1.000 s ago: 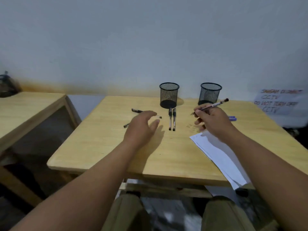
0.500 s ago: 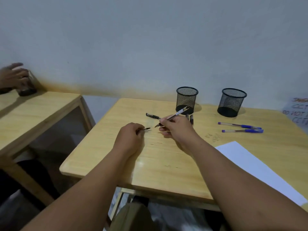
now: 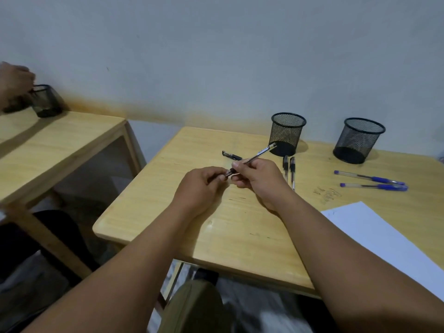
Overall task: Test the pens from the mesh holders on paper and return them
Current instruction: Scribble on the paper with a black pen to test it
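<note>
**While both hands meet on one pen, a slip is the risk**

As we see it, the right hand (image 3: pixel 258 177) pinches a black pen (image 3: pixel 258 155) by its lower barrel, fingers curled narrow around it, with the far end pointing up towards the nearer mesh holder (image 3: pixel 287 133). The left hand (image 3: pixel 201 186) has its fingertips closed tight on the pen's near end; whether they grip a cap or the tip itself we cannot tell, since the fingers hide it.

We judge that a cap is being pushed on or pulled off. If the two hands are not in line, the small piece could pop free and roll off the table (image 3: pixel 168 212), whose front edge is close below. A bare tip could also smear ink on the fingers.

Counting: two mesh holders on this table, the second (image 3: pixel 359 140) well to the right, both looking empty. We count six pens: one held, one black pen (image 3: pixel 230 155) lying just beyond the hands, two dark pens (image 3: pixel 289 165) side by side below the nearer holder, and two blue pens (image 3: pixel 370 180) to the right. One sheet of paper (image 3: pixel 374 236) lies at the right edge.
</note>
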